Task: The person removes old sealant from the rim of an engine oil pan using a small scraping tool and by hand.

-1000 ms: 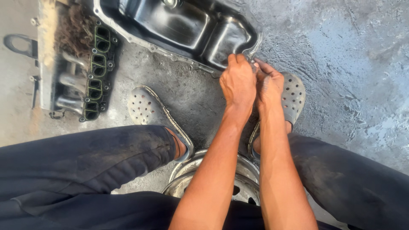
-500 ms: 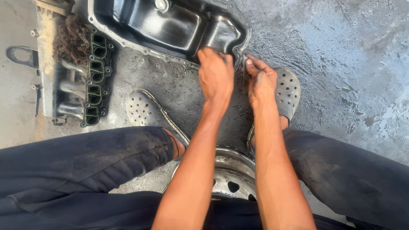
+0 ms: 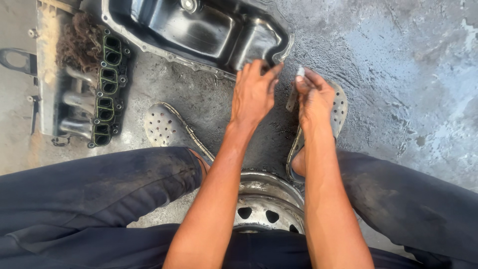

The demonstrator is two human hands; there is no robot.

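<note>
Reaching forward over the stained concrete floor, the left hand rests its fingers on the near flange of a black oil pan, close to the pan's right-hand corner; the fingers are spread and laid flat on the rim rather than curled round anything. Just beside it, the right hand has its fingers pinched together on a small flat grey tool, whose upper end shows above the fingertips and whose lower part hangs down in front of the palm; what kind of tool it is cannot be made out. The two hands are near each other but not touching. The oil pan lies open side up at the far edge of the floor in view, its inside dark and glossy. To its left, well apart from the hands, lies a grey intake manifold with a row of dark-gasketed ports, and a tuft of brown fibre sits on its far end. Perforated grey clogs are on both feet, the right one partly hidden beneath the right hand. Dark, grimy trousers cover the knees on either side, and between the legs sits a steel wheel rim with round holes.
</note>
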